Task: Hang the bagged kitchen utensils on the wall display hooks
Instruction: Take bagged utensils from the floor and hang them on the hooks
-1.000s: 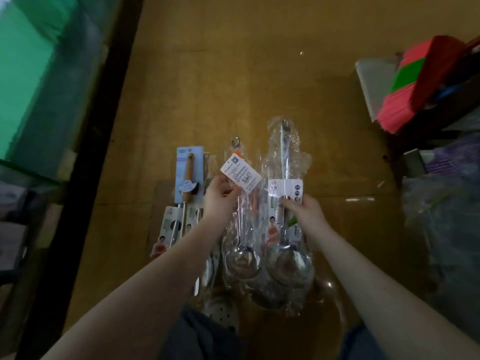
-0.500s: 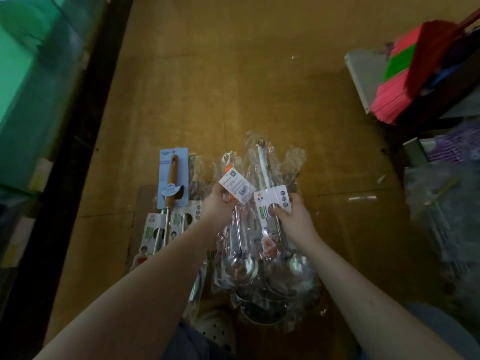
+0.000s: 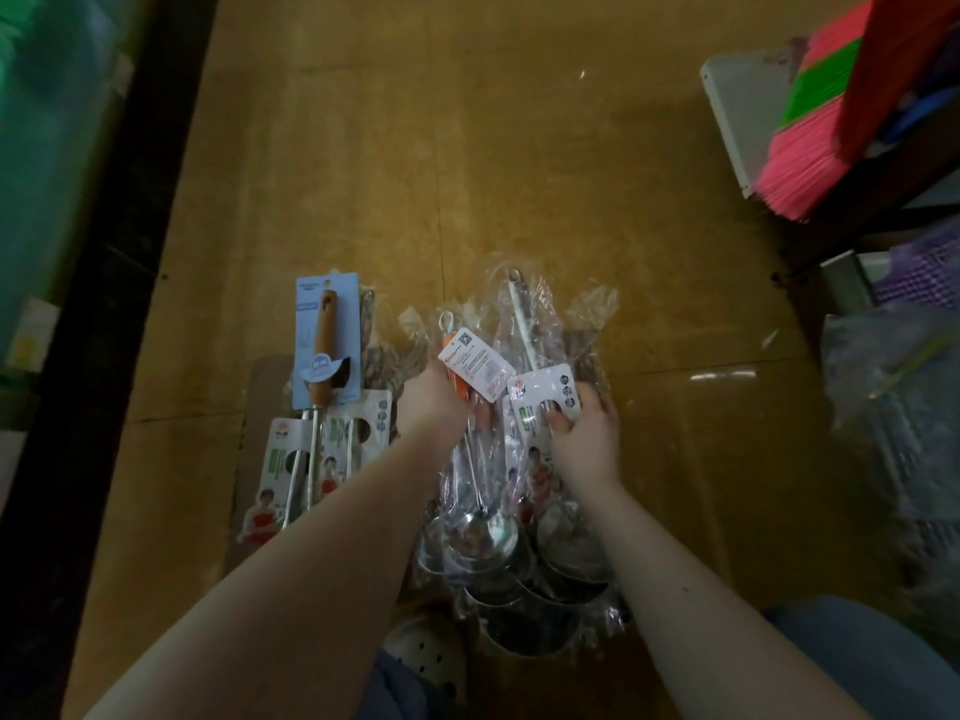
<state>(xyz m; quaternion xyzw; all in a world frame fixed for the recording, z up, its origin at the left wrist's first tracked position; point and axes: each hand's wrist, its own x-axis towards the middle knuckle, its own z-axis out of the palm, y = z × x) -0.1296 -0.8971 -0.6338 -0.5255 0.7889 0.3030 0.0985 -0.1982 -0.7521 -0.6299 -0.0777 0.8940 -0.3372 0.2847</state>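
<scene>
— What's on the right?
— A pink-and-green broom head (image 3: 800, 158) against a white panel (image 3: 727, 106), with a purple basket (image 3: 919, 267) below.
— And on the left?
— Green glass (image 3: 52, 148) beside a black strip (image 3: 130, 226), bordering the brown floor (image 3: 467, 148).

L hand (image 3: 432, 403) grips a bagged ladle (image 3: 484, 530) at its orange handle, under a white tag (image 3: 475, 366). R hand (image 3: 589, 433) pinches the card (image 3: 545, 394) of a 2nd bagged ladle (image 3: 521, 319) just beside it, both over a pile (image 3: 545, 615) of bagged utensils on the floor (image 3: 467, 148). Wood-handled tool (image 3: 323, 350) on blue card lies to the L.

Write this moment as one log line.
phase: pickup from floor | left hand: grips tagged ladle | right hand: grips carded ladle | hooks: not in view
</scene>
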